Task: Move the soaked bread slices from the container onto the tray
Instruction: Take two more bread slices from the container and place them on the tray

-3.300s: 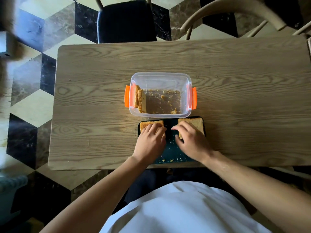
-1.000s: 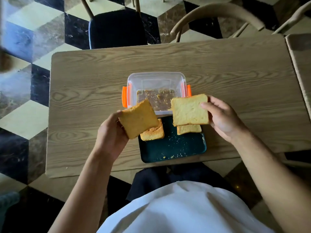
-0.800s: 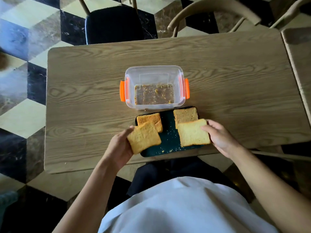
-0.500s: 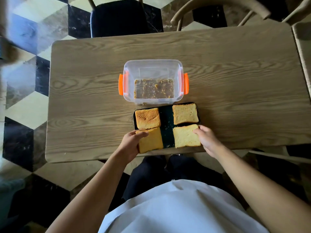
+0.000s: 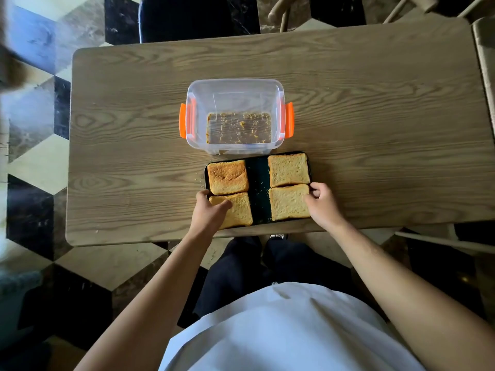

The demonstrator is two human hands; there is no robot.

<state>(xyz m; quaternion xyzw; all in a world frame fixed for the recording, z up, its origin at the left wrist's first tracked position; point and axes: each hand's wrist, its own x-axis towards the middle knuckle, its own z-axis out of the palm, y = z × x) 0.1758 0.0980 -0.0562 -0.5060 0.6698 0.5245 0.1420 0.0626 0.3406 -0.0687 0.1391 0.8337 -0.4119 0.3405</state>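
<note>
A dark tray [image 5: 258, 188] lies at the table's near edge with bread slices in two columns. Two far slices, one browner on the left [image 5: 227, 176] and one paler on the right [image 5: 288, 168], lie flat and untouched. My left hand [image 5: 209, 212] rests on the near-left slice [image 5: 241, 210], thumb at its far corner and fingers on top. My right hand [image 5: 322, 204] pinches the right edge of the near-right slice [image 5: 288, 202]. Both near slices lie flat on the tray. The clear container [image 5: 235, 83] with orange clips stands just beyond the tray, holding only crumbs and liquid residue.
The wooden table [image 5: 375, 116] stretches wide on both sides of the container. A dark-seated chair [image 5: 198, 17] and a curved wooden chair [image 5: 284, 12] stand at the far side. Another table edge [image 5: 484, 49] shows at the right. A few crumbs lie left of the tray.
Both hands lifted the last two slices out of the container and brought them down onto the near half of the tray, where they now lie flat. The container holds no bread.
</note>
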